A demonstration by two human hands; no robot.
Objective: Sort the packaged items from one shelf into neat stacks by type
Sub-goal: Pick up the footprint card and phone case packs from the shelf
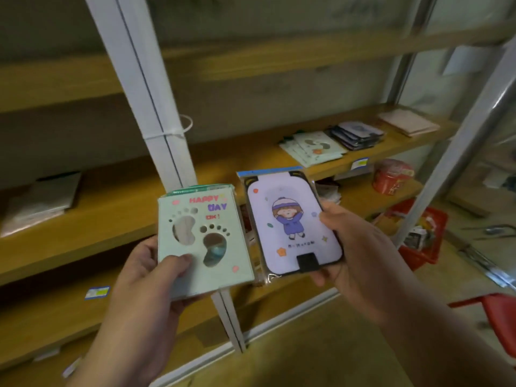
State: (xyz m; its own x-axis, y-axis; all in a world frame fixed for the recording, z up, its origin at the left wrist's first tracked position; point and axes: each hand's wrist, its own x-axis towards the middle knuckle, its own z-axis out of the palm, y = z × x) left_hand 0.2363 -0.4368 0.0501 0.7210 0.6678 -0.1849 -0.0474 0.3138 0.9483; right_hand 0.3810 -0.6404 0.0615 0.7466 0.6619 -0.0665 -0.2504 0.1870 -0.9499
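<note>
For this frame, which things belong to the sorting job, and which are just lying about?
Part of the job:
- green footprint packs, held by the left hand
- purple cartoon pack, held by the right hand
- green stack and dark stack on the shelf

Lying about:
- red tin
- red basket
- grey packet

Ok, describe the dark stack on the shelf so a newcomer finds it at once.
Look along the wooden shelf right of the white upright. Three piles sit there; the dark stack is the middle one, between the mint footprint packs and the pale pink pile. Only it has black edging.
</note>
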